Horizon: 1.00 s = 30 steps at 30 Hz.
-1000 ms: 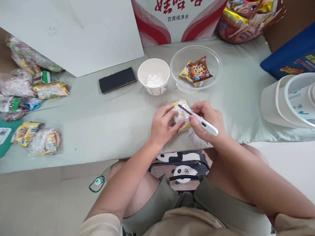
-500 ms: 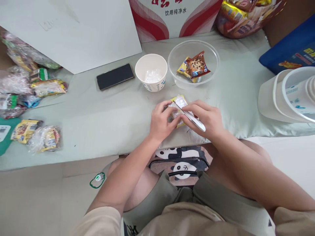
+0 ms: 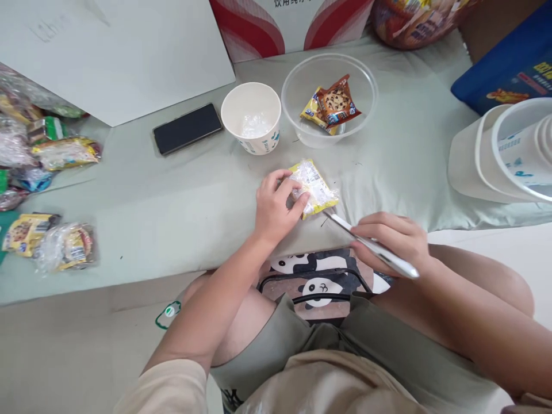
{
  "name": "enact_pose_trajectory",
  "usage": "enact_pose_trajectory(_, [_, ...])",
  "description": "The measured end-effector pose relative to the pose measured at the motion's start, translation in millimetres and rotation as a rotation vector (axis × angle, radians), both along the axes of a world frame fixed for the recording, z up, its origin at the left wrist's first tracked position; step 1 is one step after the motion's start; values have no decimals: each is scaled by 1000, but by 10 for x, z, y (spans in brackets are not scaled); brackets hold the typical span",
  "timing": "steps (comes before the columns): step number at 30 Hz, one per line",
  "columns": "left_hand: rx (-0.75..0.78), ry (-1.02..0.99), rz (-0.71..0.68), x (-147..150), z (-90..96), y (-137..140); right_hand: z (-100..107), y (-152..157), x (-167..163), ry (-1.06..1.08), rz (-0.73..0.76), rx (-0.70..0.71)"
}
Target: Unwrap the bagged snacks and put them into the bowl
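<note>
A yellow snack packet (image 3: pixel 318 190) in clear plastic wrap lies on the cloth-covered surface in front of me. My left hand (image 3: pixel 278 202) has its fingers and thumb on the packet's left side, gripping it there. In my right hand (image 3: pixel 390 241) is a utility knife (image 3: pixel 379 253) with a white handle. The blade points up and left, with its tip close by the packet's lower right edge. Just beyond my left hand stands a white paper cup (image 3: pixel 254 144) holding crumpled clear plastic. A clear round bowl (image 3: pixel 297 123) beside it contains a brown cookie packet (image 3: pixel 338 104) and a yellow one.
A black phone (image 3: pixel 187 129) lies left of the cup. Wrapped snacks (image 3: pixel 66 154) are heaped at far left, with two packets (image 3: pixel 69 247) nearer the front edge. White tubs (image 3: pixel 470 161) stand at right. A carton (image 3: pixel 295 29) and a white panel (image 3: pixel 129 57) line the back.
My right hand has drawn the knife away from the packet, down and to the right. My left hand stays on the packet. The view has shifted slightly.
</note>
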<state>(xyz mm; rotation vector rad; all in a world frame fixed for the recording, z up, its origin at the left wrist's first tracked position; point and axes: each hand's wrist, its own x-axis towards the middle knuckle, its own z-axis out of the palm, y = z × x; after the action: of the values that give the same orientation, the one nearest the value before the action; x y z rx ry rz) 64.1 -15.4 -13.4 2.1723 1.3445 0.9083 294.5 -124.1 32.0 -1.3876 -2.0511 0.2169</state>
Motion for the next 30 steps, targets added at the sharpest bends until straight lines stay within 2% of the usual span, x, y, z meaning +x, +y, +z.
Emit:
enact_pose_trajectory(3, [22,-18,13,-21,8,7,48,-11,194,60,-176,130])
enact_pose_trajectory(5, [41,-15,18,-54,32,16,100,29,297,27,-300,220])
enact_pose_trajectory(7, [55,-8,21,-93,61,33,145,91,357,-31,-344,236])
enact_pose_trajectory(10, [54,-23,14,-135,96,77,151,181,377,-134,-441,69])
enact_pose_trajectory(13, [-16,-48,11,-148,126,122,57,257,369,-295,-578,-128])
enact_pose_trajectory(17, [-113,-96,37,-160,192,144,-126,375,426,-412,-459,-287])
enact_pose_trajectory(20, [-223,-180,76,-207,242,139,-160,471,469,-436,-455,-267])
enact_pose_trajectory(23, [-297,-241,143,-292,269,141,-63,544,383,-333,-531,-139])
enact_pose_trajectory(24, [-298,-240,160,-323,274,146,-19,561,315,-268,-489,-108])
enact_pose_trajectory(26, [-288,-210,161,-380,278,159,50,585,140,-151,-258,-98])
enact_pose_trajectory(28, [-260,-171,119,-420,277,174,69,608,-40,-110,25,-150])
enact_pose_trajectory(30, [-230,-151,59,-440,276,188,47,634,-163,-112,176,-201])
